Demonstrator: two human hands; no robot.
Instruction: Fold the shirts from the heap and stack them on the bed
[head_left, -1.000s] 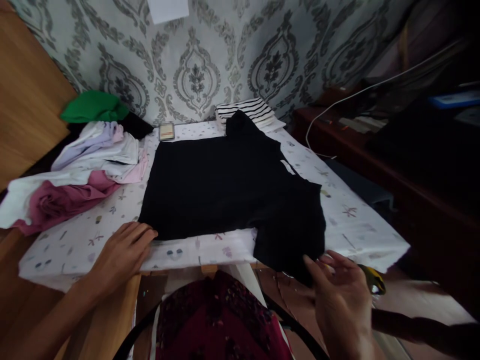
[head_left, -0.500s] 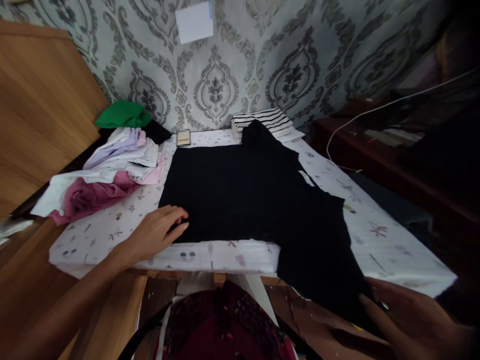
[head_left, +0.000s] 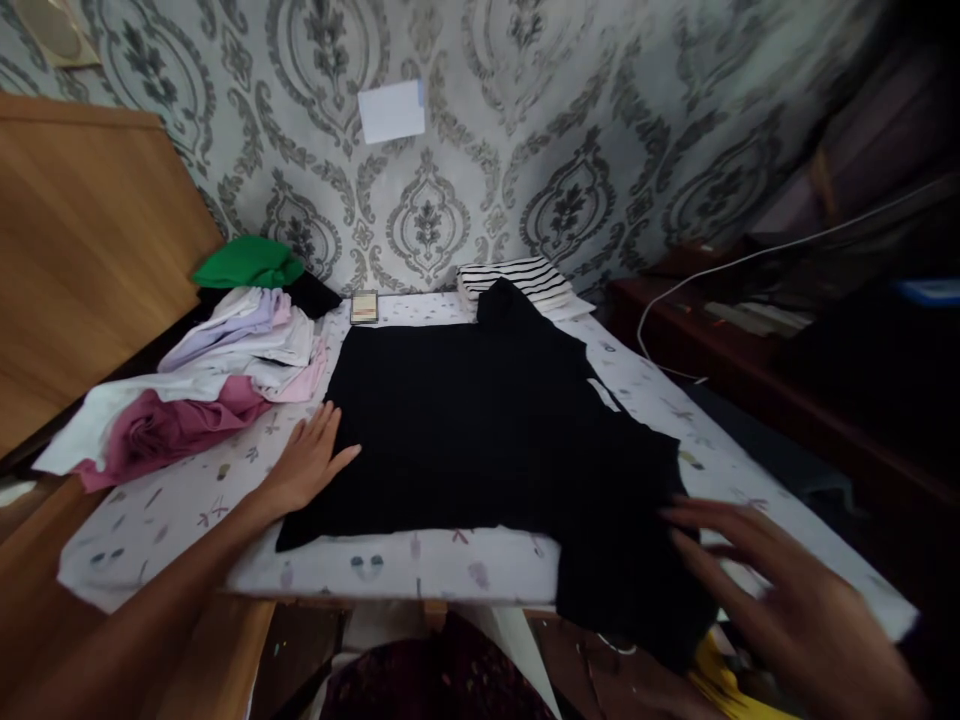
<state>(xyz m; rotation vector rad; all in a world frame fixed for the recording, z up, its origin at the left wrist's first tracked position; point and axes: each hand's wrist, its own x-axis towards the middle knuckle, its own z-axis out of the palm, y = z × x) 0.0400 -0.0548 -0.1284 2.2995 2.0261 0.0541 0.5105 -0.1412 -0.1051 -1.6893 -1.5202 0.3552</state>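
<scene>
A black T-shirt (head_left: 457, 430) lies spread sideways across the bed-like surface with the patterned white sheet (head_left: 450, 570). Its hem is at the left and a white neck label (head_left: 602, 394) shows at the right. The far sleeve is bunched up, while the near sleeve hangs over the front edge. My left hand (head_left: 307, 465) rests flat on the hem edge, fingers stretched and thumb apart. Over the near sleeve is my right hand (head_left: 780, 590), slightly blurred, its fingers extended and apart. Whether its fingertips touch the cloth I cannot tell.
A heap of white, lilac and pink clothes (head_left: 247, 340) lies at the left, with a dark pink garment (head_left: 172, 425) and a green one (head_left: 247, 262). Folded striped cloth (head_left: 517, 280) and a small framed card (head_left: 364, 307) sit by the wall. A white cable (head_left: 720, 268) runs at the right.
My left hand has flattened out on the hem, and the near hem corner now lies spread toward me. My right hand has let go of the near sleeve and moved up.
</scene>
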